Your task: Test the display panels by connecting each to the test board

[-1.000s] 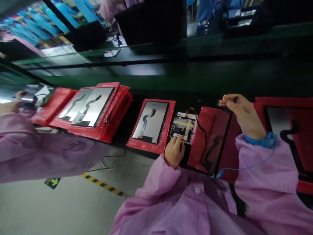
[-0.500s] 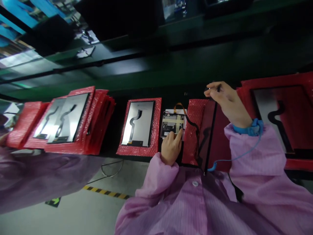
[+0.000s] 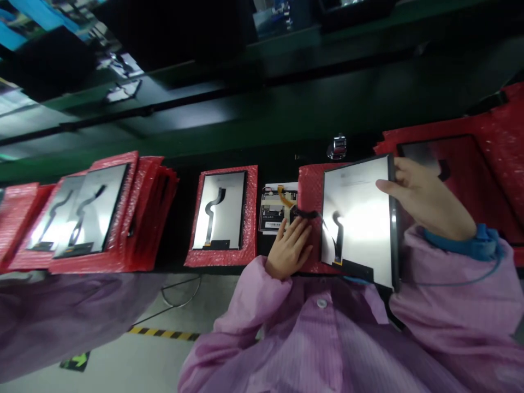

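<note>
My right hand [image 3: 421, 194] grips the right edge of a display panel [image 3: 360, 213], thumb on its silvery back. The panel is tilted, its right side raised above a red bubble-wrap sleeve [image 3: 309, 188]. From the panel's lower part a black ribbon cable [image 3: 339, 240] curves up. My left hand [image 3: 289, 248] lies with fingers stretched out at the lower right of a small circuit board assembly [image 3: 272, 210], next to the dark end of an orange flex cable [image 3: 284, 196]. Whether its fingertips press on the cable I cannot tell.
Another panel [image 3: 223, 210] lies on red bubble wrap to the left. Farther left are stacked panels and sleeves [image 3: 149, 218], with a co-worker's sleeve [image 3: 73, 316] in front. A metal tally counter [image 3: 339, 146] stands behind my panel. At right lies a dark panel [image 3: 462, 174] on red wrap.
My right hand has come from the counter down to the panel's edge. The panel, seen nearly edge-on before, now shows its silvery back. My left fingers have gone from pointing to stretched out.
</note>
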A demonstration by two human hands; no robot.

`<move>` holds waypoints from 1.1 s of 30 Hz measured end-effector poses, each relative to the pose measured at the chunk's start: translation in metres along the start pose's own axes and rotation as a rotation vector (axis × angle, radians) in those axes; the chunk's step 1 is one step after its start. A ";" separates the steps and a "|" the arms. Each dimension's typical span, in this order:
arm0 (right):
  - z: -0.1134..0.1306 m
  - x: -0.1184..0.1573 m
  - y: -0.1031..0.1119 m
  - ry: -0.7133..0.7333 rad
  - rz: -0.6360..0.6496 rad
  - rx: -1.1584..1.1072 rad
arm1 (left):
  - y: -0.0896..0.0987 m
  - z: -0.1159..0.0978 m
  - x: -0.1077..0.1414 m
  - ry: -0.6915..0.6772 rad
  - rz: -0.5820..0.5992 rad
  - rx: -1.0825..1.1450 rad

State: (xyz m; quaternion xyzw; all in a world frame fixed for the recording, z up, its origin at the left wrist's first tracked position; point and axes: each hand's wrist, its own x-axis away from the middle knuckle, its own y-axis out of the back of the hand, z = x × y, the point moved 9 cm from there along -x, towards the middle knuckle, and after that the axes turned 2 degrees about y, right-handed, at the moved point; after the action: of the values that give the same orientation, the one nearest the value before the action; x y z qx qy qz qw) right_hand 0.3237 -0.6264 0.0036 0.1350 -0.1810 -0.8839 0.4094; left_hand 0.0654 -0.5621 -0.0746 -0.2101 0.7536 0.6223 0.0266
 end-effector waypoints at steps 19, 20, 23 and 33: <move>0.016 -0.009 -0.087 0.267 0.057 0.487 | 0.022 0.002 -0.015 0.041 -0.076 0.093; 0.021 -0.009 -0.108 0.312 0.175 0.385 | 0.032 0.006 -0.023 0.051 -0.115 0.095; 0.023 -0.007 -0.153 0.336 0.407 0.137 | 0.067 0.029 -0.049 0.111 -0.320 0.046; 0.013 -0.002 -0.168 0.303 0.402 -0.004 | 0.029 0.056 -0.087 -0.031 -0.078 0.034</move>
State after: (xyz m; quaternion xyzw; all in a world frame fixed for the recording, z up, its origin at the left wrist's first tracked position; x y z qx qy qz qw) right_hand 0.2063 -0.5218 -0.0572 0.2265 -0.1388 -0.7547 0.5999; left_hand 0.1223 -0.4807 -0.0341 -0.2291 0.7548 0.6111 0.0661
